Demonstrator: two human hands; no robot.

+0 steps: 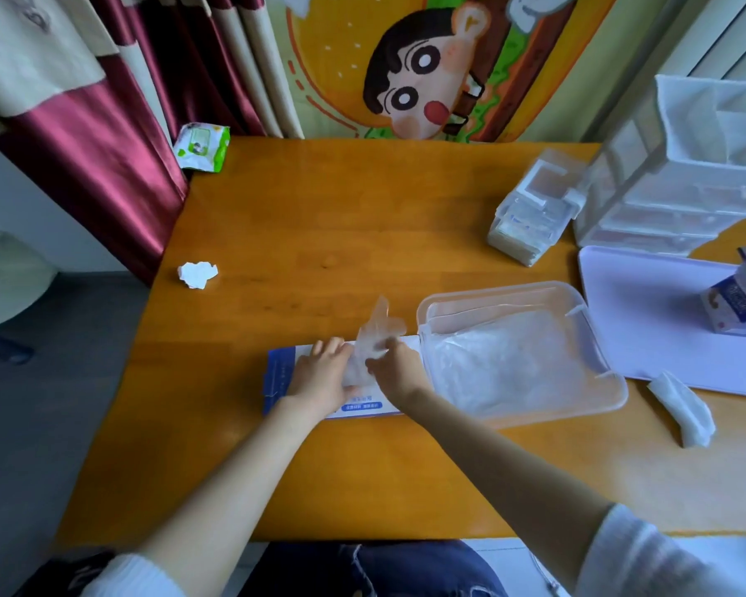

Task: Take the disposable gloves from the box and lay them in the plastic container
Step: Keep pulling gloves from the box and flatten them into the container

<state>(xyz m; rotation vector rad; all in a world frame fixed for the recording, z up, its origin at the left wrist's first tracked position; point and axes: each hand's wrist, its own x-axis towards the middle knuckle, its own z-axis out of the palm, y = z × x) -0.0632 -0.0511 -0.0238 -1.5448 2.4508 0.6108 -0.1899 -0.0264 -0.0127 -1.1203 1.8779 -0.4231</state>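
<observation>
Two hands, a left hand [319, 374] and a right hand [399, 372]; one glove box [281, 372], one plastic container [578, 301], one loose glove [377, 327], one crumpled paper [197, 274], one wipes pack [201, 147], one drawer unit [681, 187], one carton [735, 305]; the stacked gloves [504, 359] cannot be counted

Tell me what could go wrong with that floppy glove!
The thin glove, pinched by the right hand, might drag extra gloves out of the box under the left hand. It could also flop onto the table instead of into the plastic container.
</observation>
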